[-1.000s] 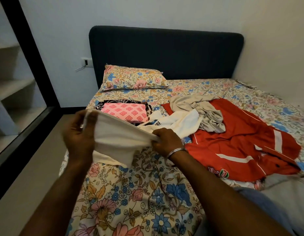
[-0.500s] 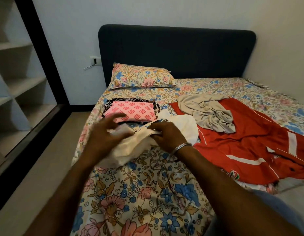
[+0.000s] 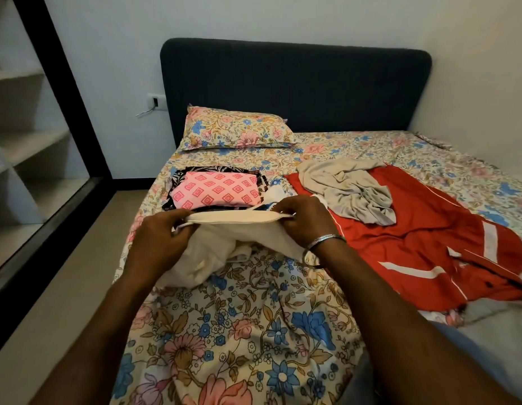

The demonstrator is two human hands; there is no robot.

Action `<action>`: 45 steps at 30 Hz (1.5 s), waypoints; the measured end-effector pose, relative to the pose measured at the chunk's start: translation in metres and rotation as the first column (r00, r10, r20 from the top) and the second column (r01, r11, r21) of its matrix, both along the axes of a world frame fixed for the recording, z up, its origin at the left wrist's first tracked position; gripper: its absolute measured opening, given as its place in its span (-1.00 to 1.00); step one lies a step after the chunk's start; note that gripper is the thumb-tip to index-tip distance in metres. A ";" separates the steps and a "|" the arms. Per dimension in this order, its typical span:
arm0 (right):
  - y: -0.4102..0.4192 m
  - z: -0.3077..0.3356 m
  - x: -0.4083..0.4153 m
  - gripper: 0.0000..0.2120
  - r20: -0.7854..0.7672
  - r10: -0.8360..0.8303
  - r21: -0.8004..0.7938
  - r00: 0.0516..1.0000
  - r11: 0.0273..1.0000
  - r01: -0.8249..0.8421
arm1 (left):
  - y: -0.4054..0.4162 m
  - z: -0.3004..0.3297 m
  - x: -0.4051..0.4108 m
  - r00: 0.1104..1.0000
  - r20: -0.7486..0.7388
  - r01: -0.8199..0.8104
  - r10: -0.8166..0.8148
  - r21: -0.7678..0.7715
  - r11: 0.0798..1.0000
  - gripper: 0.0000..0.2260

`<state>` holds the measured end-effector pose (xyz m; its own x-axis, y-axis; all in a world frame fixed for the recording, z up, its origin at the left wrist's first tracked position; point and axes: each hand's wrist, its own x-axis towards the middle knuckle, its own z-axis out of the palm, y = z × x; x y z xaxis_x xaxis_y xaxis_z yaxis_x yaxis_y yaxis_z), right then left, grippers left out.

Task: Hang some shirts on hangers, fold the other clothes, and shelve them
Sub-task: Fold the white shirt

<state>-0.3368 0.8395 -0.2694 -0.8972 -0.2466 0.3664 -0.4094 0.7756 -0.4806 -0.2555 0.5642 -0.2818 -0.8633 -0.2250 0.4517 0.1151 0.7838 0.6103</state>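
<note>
The cream garment (image 3: 236, 244) lies bunched on the near left part of the bed (image 3: 239, 331), its upper edge pulled taut between both hands just in front of the folded pile. Going from the left: open shelves (image 3: 23, 147) stand behind a dark frame at the room's edge, with a strip of floor between them and the bed. The left hand (image 3: 159, 236) has its grip clamped on the left end of the garment's edge, fingers curled round the fabric, and the loose remainder sags beneath it onto the floral sheet. Behind the stretched edge sits a folded pink diamond-patterned cloth (image 3: 217, 190) on top of a folded black-and-white patterned piece (image 3: 175, 179), both flat on the bed, with a floral pillow (image 3: 236, 130) further back against the dark headboard (image 3: 294, 86). The right hand (image 3: 305, 220), a metal bangle (image 3: 324, 240) on its wrist, pinches the right end of the same edge, its grip closed on the cloth with thumb and fingertips together. Just beyond that hand a crumpled grey garment (image 3: 350, 190) rests on the upper left part of a spread red garment with white stripes (image 3: 414, 241), which covers the right middle of the bed. A wall socket (image 3: 157, 101) with a wire shows on the wall left of the headboard.
</note>
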 end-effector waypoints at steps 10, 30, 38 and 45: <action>0.018 0.014 0.003 -0.90 0.076 0.234 -0.534 0.969 0.830 -0.158 | -0.014 0.012 0.013 0.995 0.083 0.066 -0.055 -0.132 0.989 -0.74; 0.050 0.131 0.112 -0.67 0.109 0.625 -0.512 0.773 0.702 -0.495 | -0.005 0.111 0.172 0.921 -0.234 0.334 -0.311 0.065 0.940 -0.77; 0.032 0.118 0.105 -0.91 0.134 0.850 -0.764 0.509 0.416 -0.494 | 0.034 0.125 0.119 0.852 -0.154 0.524 -0.501 0.245 0.816 -0.74; -0.008 0.071 0.093 -0.84 0.140 0.774 -0.749 0.618 0.491 -0.445 | 0.092 0.062 0.081 0.850 -0.320 0.517 -0.419 0.353 0.780 -0.81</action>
<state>-0.2437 0.8314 -0.1989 -0.6820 -0.6688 0.2960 -0.2866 -0.1279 -0.9495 -0.1748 0.6558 -0.2196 -0.8039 -0.0242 0.5942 0.5654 0.2787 0.7763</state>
